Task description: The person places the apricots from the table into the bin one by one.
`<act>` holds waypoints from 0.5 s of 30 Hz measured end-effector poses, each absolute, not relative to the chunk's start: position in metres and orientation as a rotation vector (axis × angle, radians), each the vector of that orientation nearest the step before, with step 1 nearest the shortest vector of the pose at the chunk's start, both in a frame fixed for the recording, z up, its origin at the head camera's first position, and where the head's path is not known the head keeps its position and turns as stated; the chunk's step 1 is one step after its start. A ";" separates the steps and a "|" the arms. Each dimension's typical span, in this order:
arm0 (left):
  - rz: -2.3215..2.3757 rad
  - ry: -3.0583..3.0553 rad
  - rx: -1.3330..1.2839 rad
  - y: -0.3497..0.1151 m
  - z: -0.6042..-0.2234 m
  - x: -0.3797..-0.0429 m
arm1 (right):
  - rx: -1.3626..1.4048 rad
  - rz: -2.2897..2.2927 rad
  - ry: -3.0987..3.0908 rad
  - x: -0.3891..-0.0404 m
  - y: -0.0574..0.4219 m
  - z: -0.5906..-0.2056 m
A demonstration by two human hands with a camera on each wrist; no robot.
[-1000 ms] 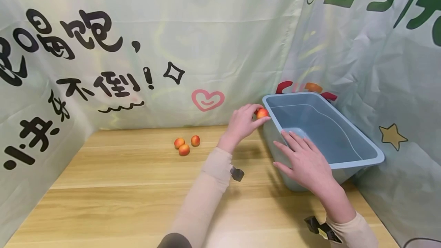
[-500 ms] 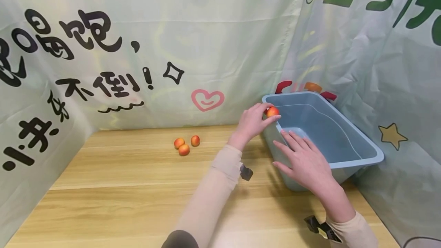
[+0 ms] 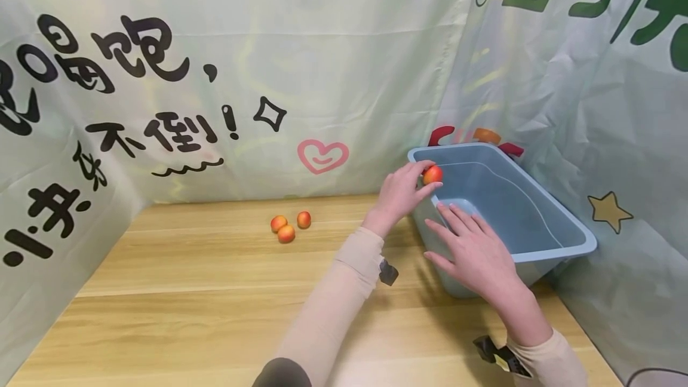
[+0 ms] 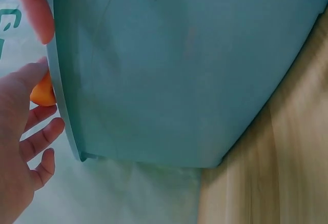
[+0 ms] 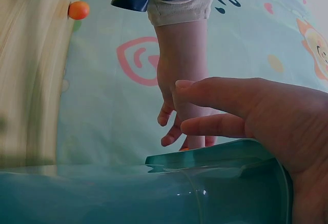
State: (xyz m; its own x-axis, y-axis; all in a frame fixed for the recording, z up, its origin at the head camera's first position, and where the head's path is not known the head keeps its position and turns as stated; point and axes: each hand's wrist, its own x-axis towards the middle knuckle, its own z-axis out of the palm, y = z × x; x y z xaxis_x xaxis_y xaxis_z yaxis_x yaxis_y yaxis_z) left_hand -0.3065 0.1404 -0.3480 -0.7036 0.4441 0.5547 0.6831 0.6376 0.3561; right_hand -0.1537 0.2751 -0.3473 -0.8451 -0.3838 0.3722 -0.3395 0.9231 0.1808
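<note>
In the head view my left hand point(image 3: 402, 191) pinches a small red-orange apricot point(image 3: 433, 175) between thumb and fingers, over the left rim of a blue plastic tub point(image 3: 553, 254). The left wrist view shows part of this apricot point(image 4: 44, 92) behind the tub's edge. My right hand point(image 3: 478, 249) lies across the tub's near left rim, its fingers spread and nearly straight. On the table, left of the tub, several apricots point(image 3: 286, 233) sit close together.
The wooden table point(image 3: 177, 315) bears the tub at its right side. Printed cloth point(image 3: 344, 76) hangs behind the table and along both sides. A dark cable point(image 3: 653, 370) shows at the lower right corner. Each wrist carries a small dark camera point(image 3: 388, 272).
My left hand has moved right with the apricot, from outside the tub's left wall to over its rim. The right hand and the apricots on the table have stayed in place.
</note>
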 end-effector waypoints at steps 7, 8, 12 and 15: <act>-0.712 -2.456 -0.910 0.141 -0.352 -0.304 | 0.533 -0.155 -2.667 -0.154 0.275 -0.348; -0.706 -2.459 -0.910 0.142 -0.353 -0.303 | 0.532 -0.154 -2.666 -0.153 0.275 -0.348; -0.705 -2.455 -0.895 0.142 -0.355 -0.302 | 0.531 -0.154 -2.664 -0.153 0.276 -0.348; -0.715 -2.444 -0.890 0.142 -0.356 -0.302 | 0.528 -0.157 -2.660 -0.153 0.276 -0.348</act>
State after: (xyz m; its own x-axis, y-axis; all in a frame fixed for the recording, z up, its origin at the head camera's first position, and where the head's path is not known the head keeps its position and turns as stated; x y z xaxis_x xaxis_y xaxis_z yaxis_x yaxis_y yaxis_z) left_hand -0.3021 0.1416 -0.3561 -0.6961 0.4550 0.5554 0.6826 0.6592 0.3155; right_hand -0.1534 0.2756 -0.3476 -0.8386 -0.3876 0.3828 -0.3399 0.9214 0.1884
